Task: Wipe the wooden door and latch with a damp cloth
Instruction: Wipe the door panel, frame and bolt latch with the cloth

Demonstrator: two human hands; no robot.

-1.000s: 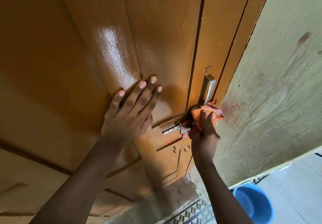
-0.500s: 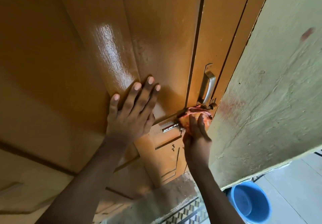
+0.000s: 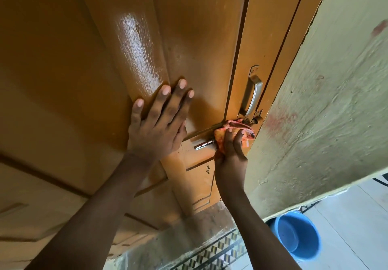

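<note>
The orange-brown wooden door (image 3: pixel 199 38) fills the left and middle of the view, glossy and wet in a streak. My left hand (image 3: pixel 157 122) lies flat on the door panel, fingers spread, holding nothing. My right hand (image 3: pixel 231 154) presses a crumpled orange-red cloth (image 3: pixel 233 128) onto the metal latch bolt (image 3: pixel 204 144), whose left end sticks out from under the cloth. The latch's right end (image 3: pixel 255 118) shows by the door edge. A metal pull handle (image 3: pixel 253 93) sits just above the cloth.
A rough pale green wall (image 3: pixel 325 112) stands directly right of the door edge. A blue plastic bucket (image 3: pixel 298 236) sits on the light floor at the lower right. A patterned tile strip (image 3: pixel 216 250) runs along the threshold below the door.
My right hand has slid the cloth left and down from the wall-side end of the latch onto the bolt. My left hand stays flat on the door.
</note>
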